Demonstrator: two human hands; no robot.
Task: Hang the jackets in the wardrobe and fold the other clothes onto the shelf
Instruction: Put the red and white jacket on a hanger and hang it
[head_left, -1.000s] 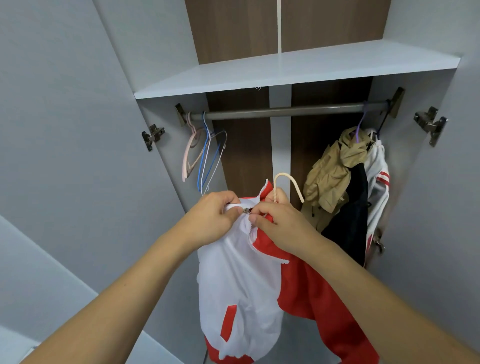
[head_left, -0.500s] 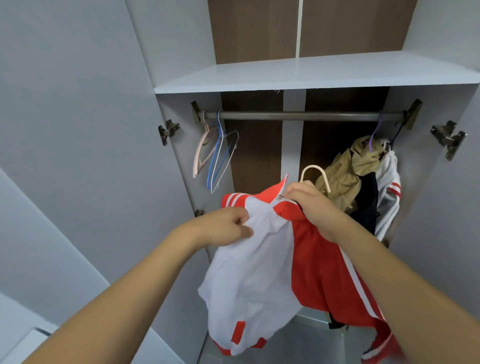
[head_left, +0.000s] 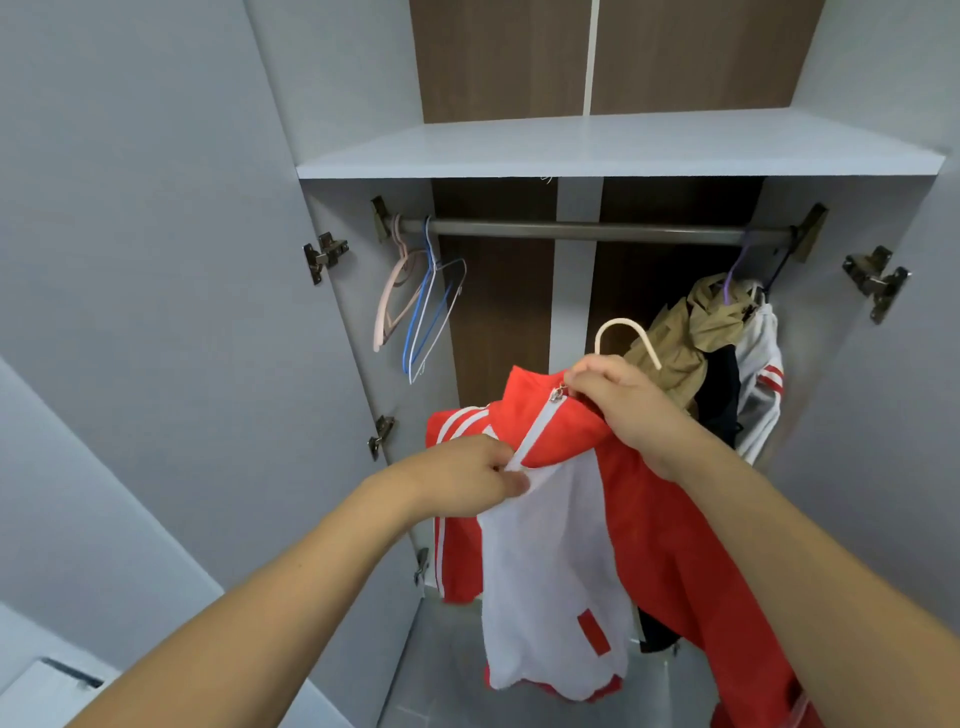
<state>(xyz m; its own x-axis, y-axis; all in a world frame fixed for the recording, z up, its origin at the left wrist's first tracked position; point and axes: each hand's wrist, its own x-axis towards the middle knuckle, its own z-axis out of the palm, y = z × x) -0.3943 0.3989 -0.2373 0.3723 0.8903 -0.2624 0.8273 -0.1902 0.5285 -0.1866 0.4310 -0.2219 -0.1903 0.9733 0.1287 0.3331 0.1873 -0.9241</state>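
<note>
In the open wardrobe (head_left: 332, 104), under the rail (head_left: 597, 231), the right hand (head_left: 618, 405) grips the red and white jacket (head_left: 571, 519) at its collar while the left hand (head_left: 467, 478) pinches its zipper edge.

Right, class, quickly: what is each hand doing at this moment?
Left hand: pinches the red and white jacket beside its zip.
Right hand: grips the jacket's collar by the cream hanger.
</note>
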